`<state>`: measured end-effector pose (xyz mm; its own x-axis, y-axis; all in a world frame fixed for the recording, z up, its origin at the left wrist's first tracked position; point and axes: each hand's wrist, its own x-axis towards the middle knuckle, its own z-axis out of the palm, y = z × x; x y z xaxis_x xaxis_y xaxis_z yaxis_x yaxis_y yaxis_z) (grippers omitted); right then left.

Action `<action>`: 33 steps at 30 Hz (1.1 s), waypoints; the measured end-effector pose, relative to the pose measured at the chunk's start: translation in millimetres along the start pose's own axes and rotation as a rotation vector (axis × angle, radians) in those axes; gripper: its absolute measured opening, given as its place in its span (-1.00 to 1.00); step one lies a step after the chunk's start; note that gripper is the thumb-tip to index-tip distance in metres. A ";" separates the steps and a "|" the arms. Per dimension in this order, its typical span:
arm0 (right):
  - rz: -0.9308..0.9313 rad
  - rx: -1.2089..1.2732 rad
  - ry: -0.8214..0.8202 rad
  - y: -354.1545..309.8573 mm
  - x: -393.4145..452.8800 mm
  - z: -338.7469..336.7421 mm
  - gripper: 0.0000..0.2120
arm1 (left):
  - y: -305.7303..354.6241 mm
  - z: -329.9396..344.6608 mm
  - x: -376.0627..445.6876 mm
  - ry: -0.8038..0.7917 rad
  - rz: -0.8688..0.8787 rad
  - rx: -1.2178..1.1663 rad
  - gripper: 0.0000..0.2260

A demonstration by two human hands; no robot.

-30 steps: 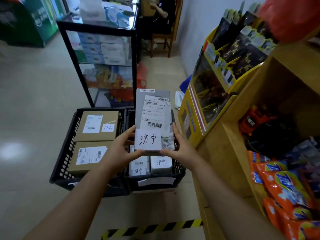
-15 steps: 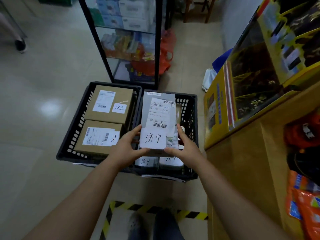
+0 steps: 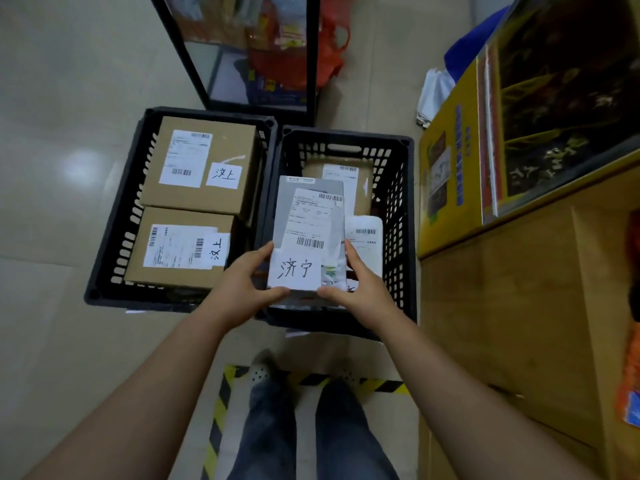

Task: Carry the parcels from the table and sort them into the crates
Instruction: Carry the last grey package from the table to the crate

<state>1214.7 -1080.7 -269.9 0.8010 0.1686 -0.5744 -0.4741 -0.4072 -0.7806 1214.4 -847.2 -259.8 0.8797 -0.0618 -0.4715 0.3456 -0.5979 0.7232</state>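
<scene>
While both hands clasp its near corners, left hand [image 3: 242, 289] and right hand [image 3: 360, 289], the grey parcel [image 3: 310, 220] hangs over the right crate [image 3: 401, 216] at centre frame; flat and stiff, it looks light, its slick wrap best pinched by the edges.

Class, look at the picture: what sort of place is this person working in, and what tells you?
Probably a small shop that also handles parcels: a yellow goods display, snack packets on wooden shelving, and labelled parcels sorted into black crates.
</scene>
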 end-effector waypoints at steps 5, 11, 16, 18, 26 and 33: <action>0.051 -0.012 0.018 9.1 15.9 23.1 -0.02 | -22.7 -8.2 18.0 -0.065 -0.019 0.007 -0.21; 0.089 0.012 0.027 19.0 30.7 46.0 -0.01 | -49.0 -13.8 33.6 -0.121 -0.044 0.026 -0.21; 0.129 0.015 0.039 28.5 37.8 52.5 0.00 | -65.0 -8.5 46.0 -0.161 -0.051 0.052 -0.19; 0.131 0.004 0.043 33.4 40.4 53.3 -0.04 | -70.6 -5.6 49.7 -0.163 -0.048 0.072 -0.19; 0.134 -0.066 0.078 46.5 52.8 65.6 -0.03 | -85.0 11.4 56.8 -0.138 -0.033 0.038 -0.23; 0.120 -0.143 0.087 57.9 58.6 68.8 -0.02 | -100.3 17.4 56.9 -0.103 0.002 0.094 -0.22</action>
<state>1209.0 -1032.6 -365.7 0.7733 0.0351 -0.6331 -0.5167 -0.5439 -0.6612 1224.1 -804.6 -367.9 0.8404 -0.1421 -0.5230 0.3074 -0.6699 0.6759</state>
